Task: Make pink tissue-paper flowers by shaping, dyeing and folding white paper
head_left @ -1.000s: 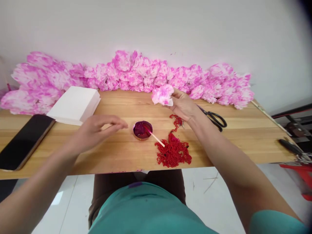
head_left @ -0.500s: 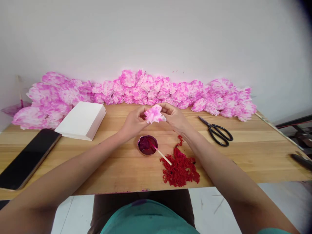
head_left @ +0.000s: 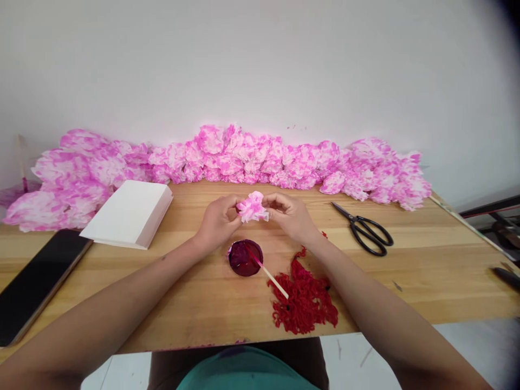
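Between my two hands is a small pink-and-white paper flower point(head_left: 253, 207), ruffled at its edges. My left hand point(head_left: 220, 218) pinches its left side between thumb and fingers. From the right, my right hand point(head_left: 289, 214) has its thumb and fingertips closed on the flower's other edge. Just below the hands stands a round bowl of dark magenta dye point(head_left: 246, 258). A thin wooden stick point(head_left: 276, 283), stained pink at one end, leans out of the bowl. Its pale end rests over a tangle of red yarn point(head_left: 304, 303) by my right forearm.
Along the wall lies a long heap of pink-and-white paper flowers point(head_left: 227, 154). A white stack of paper point(head_left: 128, 211) and a black phone point(head_left: 43, 281) are on the left. Black scissors point(head_left: 365, 230) lie on the right, with a dark-handled tool point(head_left: 506, 277) at the far right edge.
The whole view has tilted up a little, so everything sits lower in the picture. The flower is still between both hands, and my right hand's fingers have shifted at its edge.
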`<action>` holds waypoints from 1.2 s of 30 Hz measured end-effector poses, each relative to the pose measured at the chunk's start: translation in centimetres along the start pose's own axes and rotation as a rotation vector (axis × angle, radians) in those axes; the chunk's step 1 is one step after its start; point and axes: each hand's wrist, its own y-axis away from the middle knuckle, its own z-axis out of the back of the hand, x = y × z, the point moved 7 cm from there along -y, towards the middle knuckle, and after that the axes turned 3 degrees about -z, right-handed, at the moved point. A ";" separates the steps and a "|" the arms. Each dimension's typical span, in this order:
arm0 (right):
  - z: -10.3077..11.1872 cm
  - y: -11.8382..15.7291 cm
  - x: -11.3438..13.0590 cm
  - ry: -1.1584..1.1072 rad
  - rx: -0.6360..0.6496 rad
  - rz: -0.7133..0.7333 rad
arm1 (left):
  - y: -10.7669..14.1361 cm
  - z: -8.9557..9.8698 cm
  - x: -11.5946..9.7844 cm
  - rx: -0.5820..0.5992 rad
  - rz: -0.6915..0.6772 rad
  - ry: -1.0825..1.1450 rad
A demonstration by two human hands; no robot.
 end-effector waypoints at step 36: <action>2.6 0.9 3.6 0.272 -0.286 0.256 | 0.2 -0.7 2.9 -0.032 0.213 0.403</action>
